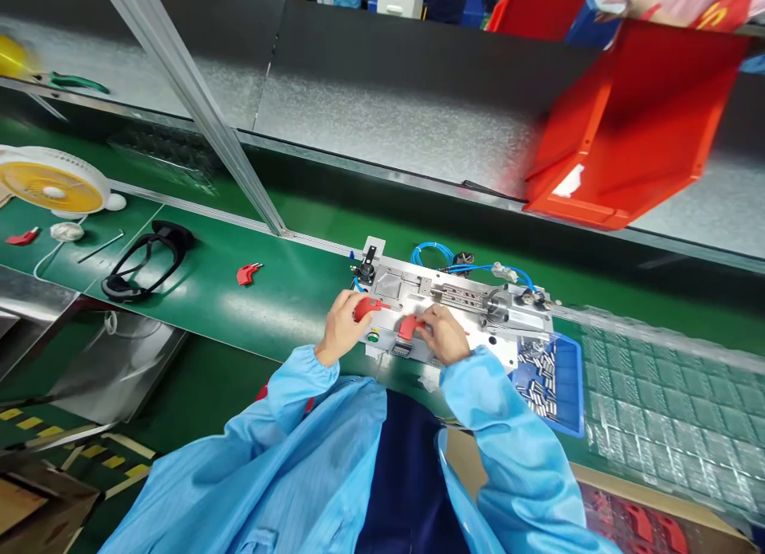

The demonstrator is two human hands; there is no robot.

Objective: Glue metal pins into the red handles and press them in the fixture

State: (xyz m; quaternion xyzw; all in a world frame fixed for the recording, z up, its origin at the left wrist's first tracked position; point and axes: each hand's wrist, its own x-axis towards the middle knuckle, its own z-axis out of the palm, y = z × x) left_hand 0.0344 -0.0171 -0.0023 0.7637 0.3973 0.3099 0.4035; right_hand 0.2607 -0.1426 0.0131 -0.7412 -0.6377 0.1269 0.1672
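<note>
My left hand [339, 328] has its fingers closed on a red plastic part [363, 308] at the left end of a metal fixture [508, 353]. Between the fingers of my right hand [447, 335] is a second red plastic part [409, 327], at the fixture's front edge. A green button [373, 336] and a small counter [402, 350] sit on the fixture's front face. The fixture carries a cylinder [497, 304] at its right, with blue air hoses [433, 248] behind. Small metal pins [541, 383] fill part of a blue bin [579, 387] to its right.
Another red part with metal prongs [247, 273] lies on the green bench [280, 299]. Left of it are a black head strap [149, 259], a hex key [100, 246] and a fan [53, 183]. Clear blister trays [669, 402] lie right. A red crate [657, 123] stands on the shelf above.
</note>
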